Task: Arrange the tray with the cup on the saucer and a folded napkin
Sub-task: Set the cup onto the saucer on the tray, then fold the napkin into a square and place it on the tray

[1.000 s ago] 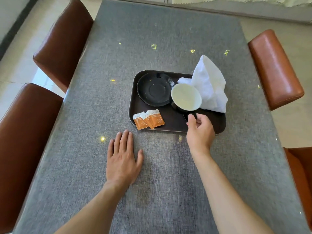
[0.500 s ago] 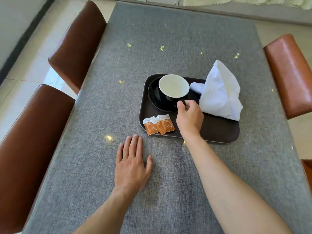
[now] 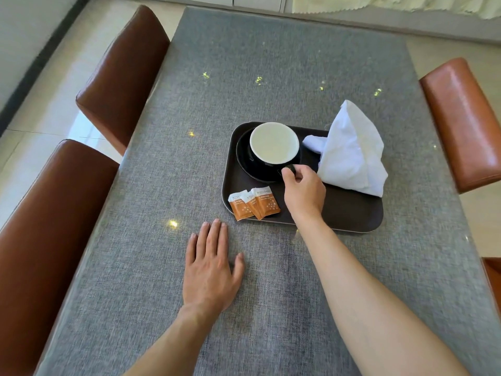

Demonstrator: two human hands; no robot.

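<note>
Head view: right hand [image 3: 303, 192] fingers pinch cup [image 3: 274, 143] handle, cup on saucer [image 3: 245, 161] in tray [image 3: 352, 215]; left hand [image 3: 210, 270] flat, empty on bench. Next, I judge: let go, fold napkin [image 3: 351, 153].

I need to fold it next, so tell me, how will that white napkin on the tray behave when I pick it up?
The napkin looks like soft cloth, rumpled into a loose peak, so it will probably go limp and lose that shape when lifted. It seems light. One corner trails toward the cup, so lifting it might brush that.
</note>
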